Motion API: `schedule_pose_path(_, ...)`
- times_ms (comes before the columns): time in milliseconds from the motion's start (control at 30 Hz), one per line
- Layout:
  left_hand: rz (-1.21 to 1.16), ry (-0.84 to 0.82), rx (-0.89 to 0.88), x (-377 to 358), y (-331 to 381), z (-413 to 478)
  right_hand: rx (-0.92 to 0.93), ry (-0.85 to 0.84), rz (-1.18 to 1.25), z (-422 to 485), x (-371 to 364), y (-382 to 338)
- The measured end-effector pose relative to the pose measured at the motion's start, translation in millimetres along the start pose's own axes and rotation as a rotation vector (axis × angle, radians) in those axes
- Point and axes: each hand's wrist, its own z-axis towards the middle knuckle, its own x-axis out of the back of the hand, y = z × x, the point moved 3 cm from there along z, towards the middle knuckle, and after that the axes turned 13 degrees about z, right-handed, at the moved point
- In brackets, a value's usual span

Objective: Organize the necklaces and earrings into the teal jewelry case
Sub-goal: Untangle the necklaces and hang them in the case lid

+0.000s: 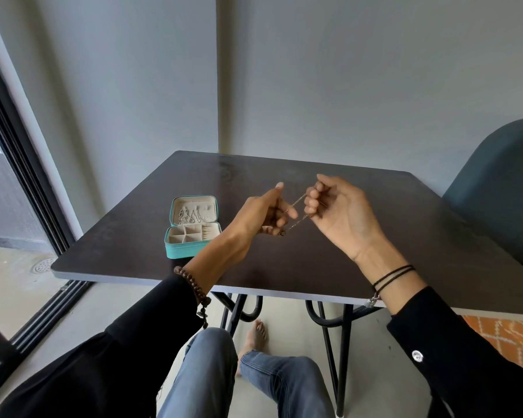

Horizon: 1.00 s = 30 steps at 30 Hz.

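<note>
A thin gold necklace chain (298, 201) is stretched in two strands between my hands, above the middle of the table. My left hand (264, 214) pinches one end with curled fingers. My right hand (341, 212), palm up, holds the other end in its curled fingers. The teal jewelry case (191, 248) stands open on the table to the left of my left hand. Its lid holds several hanging silver necklaces, and its beige base is split into small compartments.
The dark square table (314, 267) fills the middle, its front edge close to my knees. A teal chair (501, 191) stands at the right side. A sliding glass door lies to the left, grey walls behind.
</note>
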Motion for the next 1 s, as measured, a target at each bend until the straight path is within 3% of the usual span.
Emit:
schedule_pose_path(400, -0.081, -0.066, -0.073, 10.4, 22.4, -8.7, 0.015, -0.042, -0.674, -9.7, 14.1, 22.0)
schedule_pose_path(533, -0.187, -0.049, -0.069, 10.1, 20.6, -12.5, 0.044, -0.043, -0.585, -9.6, 10.3, 28.5)
schedule_pose_path(667, -0.225, 0.009, -0.048, 11.2, 9.9, -13.2, 0.038, 0.016, 0.008, -7.5, 5.0, 22.0)
schedule_pose_path(733, -0.164, -0.015, -0.063, 9.1, 6.1, -15.7, 0.047, 0.012, 0.138, -6.0, 2.4, 17.0)
schedule_pose_path(867, -0.068, -0.086, -0.073, 1.2, 3.5, -15.5, 0.031, -0.030, 0.123, -3.4, -5.8, 14.6)
schedule_pose_path(1000, -0.110, -0.087, -0.079, 5.2, 4.3, -15.5, 0.052, -0.013, -0.243, -2.6, -2.8, 8.6)
